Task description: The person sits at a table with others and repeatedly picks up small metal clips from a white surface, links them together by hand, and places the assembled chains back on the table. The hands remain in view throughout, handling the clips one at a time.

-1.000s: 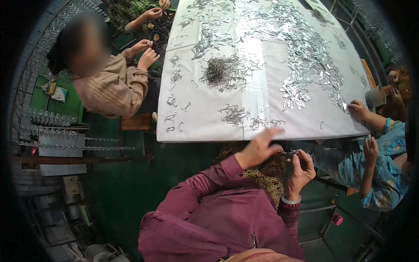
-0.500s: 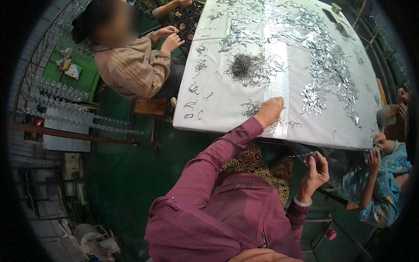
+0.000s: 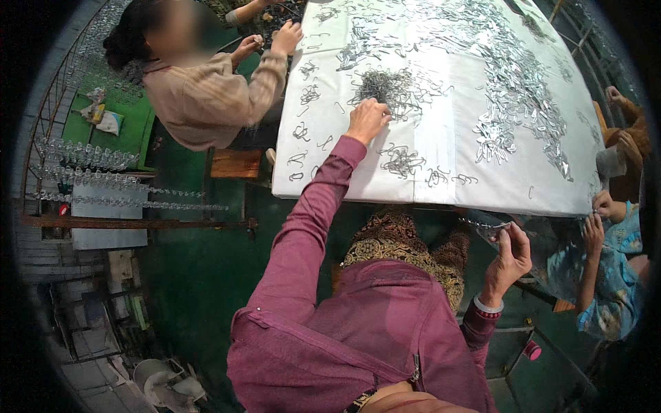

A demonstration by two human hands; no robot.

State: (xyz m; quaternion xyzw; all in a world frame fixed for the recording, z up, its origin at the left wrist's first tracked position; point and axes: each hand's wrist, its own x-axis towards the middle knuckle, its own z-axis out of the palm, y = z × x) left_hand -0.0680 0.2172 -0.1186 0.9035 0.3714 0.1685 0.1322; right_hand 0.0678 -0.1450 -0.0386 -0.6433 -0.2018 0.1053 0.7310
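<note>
My left hand (image 3: 370, 121) reaches over the white-covered table (image 3: 482, 189), its fingers bent down at the near edge of a dark tangle of wire hooks (image 3: 377, 84). What its fingertips hold, if anything, is hidden. Below the table's front edge, off to the right, my right hand (image 3: 508, 265) pinches the end of a thin shiny metal chain (image 3: 482, 222) between thumb and fingers. The chain stretches leftward from the fingertips. A smaller heap of wire hooks (image 3: 401, 161) lies on the cloth nearer to me.
Flat silvery metal pieces (image 3: 513, 103) spread across the table's far and right parts. Small hook groups (image 3: 310, 95) lie along the left side. One co-worker (image 3: 200, 96) sits at the left, another in blue (image 3: 616, 275) at the right. Chains (image 3: 89, 179) hang at the far left.
My left hand has moved left and away from me, from the cloth near the front edge to the hook tangle. My right hand has shifted slightly right, still pinching the chain.
</note>
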